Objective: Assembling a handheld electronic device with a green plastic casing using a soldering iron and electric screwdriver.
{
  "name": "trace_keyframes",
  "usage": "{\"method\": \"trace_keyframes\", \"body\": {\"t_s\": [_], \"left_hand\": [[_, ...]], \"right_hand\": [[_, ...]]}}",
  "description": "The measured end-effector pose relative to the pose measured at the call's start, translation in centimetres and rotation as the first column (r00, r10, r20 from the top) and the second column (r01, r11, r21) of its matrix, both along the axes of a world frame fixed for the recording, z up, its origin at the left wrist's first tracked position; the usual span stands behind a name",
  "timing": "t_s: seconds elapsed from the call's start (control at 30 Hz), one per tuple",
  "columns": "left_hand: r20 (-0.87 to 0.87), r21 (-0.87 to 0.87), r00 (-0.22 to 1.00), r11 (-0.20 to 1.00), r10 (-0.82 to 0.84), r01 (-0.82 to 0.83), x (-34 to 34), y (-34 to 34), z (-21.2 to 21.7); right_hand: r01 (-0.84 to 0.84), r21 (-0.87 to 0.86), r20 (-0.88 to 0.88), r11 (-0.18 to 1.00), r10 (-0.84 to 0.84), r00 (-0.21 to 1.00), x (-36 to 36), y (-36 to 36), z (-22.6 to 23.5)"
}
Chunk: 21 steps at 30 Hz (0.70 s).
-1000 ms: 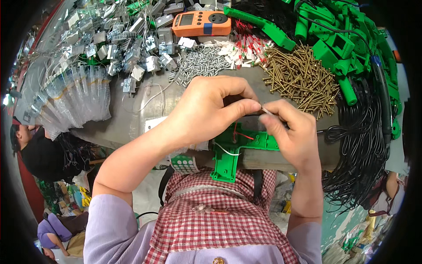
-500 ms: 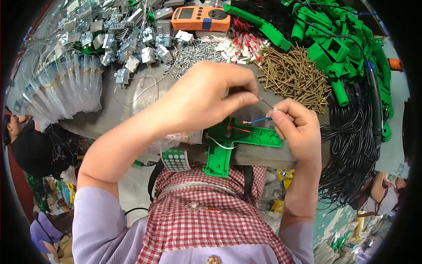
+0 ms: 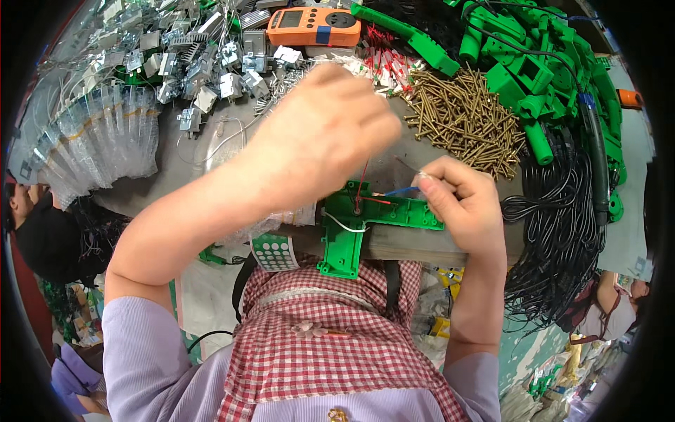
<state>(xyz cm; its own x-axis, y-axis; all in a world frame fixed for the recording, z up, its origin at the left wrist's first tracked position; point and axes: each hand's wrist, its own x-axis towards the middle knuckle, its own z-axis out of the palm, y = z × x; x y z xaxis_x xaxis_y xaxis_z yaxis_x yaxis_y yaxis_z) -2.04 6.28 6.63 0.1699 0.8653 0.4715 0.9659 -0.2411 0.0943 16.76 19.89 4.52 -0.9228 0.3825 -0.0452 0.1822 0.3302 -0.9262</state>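
Note:
Pinched between thumb and fingers of my right hand [image 3: 464, 200] are a blue wire [image 3: 402, 190] with a bare copper end and a thin brownish wire [image 3: 406, 167]. My left hand [image 3: 344, 126], slightly blurred, is curled closed above the bench with its back up, hiding its fingertips. Below it lies an open green plastic housing [image 3: 342, 246], T-shaped, at the bench edge. A red wire [image 3: 363, 179] runs from the housing up toward my left hand; whether the fingers hold it is hidden. A white wire [image 3: 344, 224] curves across the housing.
Brass-coloured screws [image 3: 464, 119] are heaped behind my right hand, with green plastic parts [image 3: 524, 77] beyond. Black cables [image 3: 548, 218] lie at right. An orange meter [image 3: 313, 27], metal-and-white parts [image 3: 228, 84] and clear bubble bags [image 3: 105, 141] fill the far and left side.
My left hand has moved up from the wire ends at my right hand, turning its back upward. The red wire now stretches higher. My right hand keeps its wires, shifting slightly left.

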Motion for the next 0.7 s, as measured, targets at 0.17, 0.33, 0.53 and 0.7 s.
{"method": "trace_keyframes", "body": {"t_s": [0.17, 0.33, 0.53, 0.7], "left_hand": [[0.218, 0.190, 0.975, 0.978, 0.049, -0.092, 1.1, 0.2, -0.7], [0.241, 0.089, 0.967, 0.991, 0.078, -0.102, 0.8, -0.1, -0.6], [0.160, 0.190, 0.978, 0.968, 0.134, -0.164, 3.0, -1.6, 0.1], [0.257, 0.201, 0.961, 0.967, 0.101, -0.156, 2.6, -1.6, -0.4]], "right_hand": [[0.063, -0.080, -0.030, 0.995, -0.065, 0.997, -0.4, -0.1, 0.3], [0.052, 0.005, -0.095, 0.999, -0.051, 0.994, -0.2, -0.4, 0.0], [0.111, -0.243, -0.110, 0.964, -0.141, 0.984, -0.3, -0.2, 0.0], [0.075, -0.150, -0.142, 0.986, -0.096, 0.985, -0.5, -1.7, 1.1]]}}
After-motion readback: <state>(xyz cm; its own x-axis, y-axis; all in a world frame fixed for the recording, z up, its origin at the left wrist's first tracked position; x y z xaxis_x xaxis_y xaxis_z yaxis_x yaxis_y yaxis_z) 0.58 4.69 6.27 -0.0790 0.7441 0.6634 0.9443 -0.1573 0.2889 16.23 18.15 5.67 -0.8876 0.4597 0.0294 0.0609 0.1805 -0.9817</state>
